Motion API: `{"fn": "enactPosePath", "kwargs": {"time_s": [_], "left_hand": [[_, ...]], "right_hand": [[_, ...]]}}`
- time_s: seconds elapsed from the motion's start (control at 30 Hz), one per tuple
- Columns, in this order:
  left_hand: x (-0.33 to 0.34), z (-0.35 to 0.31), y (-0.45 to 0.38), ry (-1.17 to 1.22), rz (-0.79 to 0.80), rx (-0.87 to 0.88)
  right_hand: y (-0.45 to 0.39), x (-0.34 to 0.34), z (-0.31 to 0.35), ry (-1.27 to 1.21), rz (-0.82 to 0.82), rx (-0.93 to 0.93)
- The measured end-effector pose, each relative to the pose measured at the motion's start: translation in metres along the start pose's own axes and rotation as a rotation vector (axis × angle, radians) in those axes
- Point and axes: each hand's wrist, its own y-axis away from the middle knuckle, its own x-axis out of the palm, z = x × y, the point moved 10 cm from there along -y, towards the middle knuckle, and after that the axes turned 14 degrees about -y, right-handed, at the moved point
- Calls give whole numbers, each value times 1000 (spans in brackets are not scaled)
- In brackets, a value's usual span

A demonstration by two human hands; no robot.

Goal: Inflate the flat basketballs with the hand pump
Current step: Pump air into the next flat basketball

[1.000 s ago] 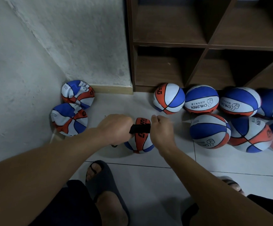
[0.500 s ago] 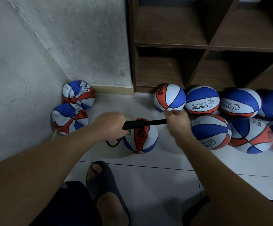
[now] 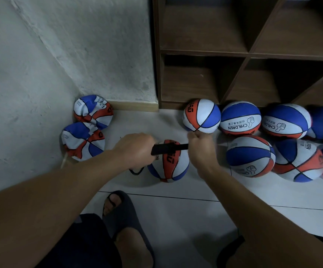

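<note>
A black hand pump (image 3: 165, 149) lies level above a red, white and blue basketball (image 3: 169, 165) on the floor. My left hand (image 3: 135, 149) is closed around the pump's barrel. My right hand (image 3: 201, 149) grips the handle end, with a short length of the rod showing between the hands. A thin black hose (image 3: 136, 171) loops from under my left hand toward the ball. Two crumpled flat basketballs (image 3: 83, 141) (image 3: 93, 111) rest in the left corner by the wall.
Several round basketballs (image 3: 250, 155) (image 3: 240, 118) crowd the floor at the right, in front of a brown wooden cubby shelf (image 3: 247, 53). My foot in a dark sandal (image 3: 124, 215) stands just below the ball. A white wall closes off the left.
My right hand pulled the handle out to the right, then pushed it partway back toward the barrel. The left hand and ball stayed put.
</note>
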Motion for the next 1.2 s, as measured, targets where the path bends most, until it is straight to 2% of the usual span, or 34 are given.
{"fn": "enactPosePath", "kwargs": {"time_s": [0.2, 0.5, 0.7, 0.9, 1.0, 1.2], "left_hand": [[-2, -14, 3, -22, -15, 44], [-4, -14, 3, -57, -28, 55], [10, -2, 0, 31, 52, 45], [5, 30, 1, 7, 52, -7], [8, 27, 1, -10, 61, 2], [7, 14, -1, -40, 50, 7]], "right_hand": [[9, 25, -10, -3, 53, 19], [6, 28, -15, -11, 63, 37], [-4, 22, -24, 16, 140, 152], [-32, -44, -13, -94, -24, 184], [-35, -48, -18, -88, -20, 218], [-21, -32, -13, -27, -47, 155]]}}
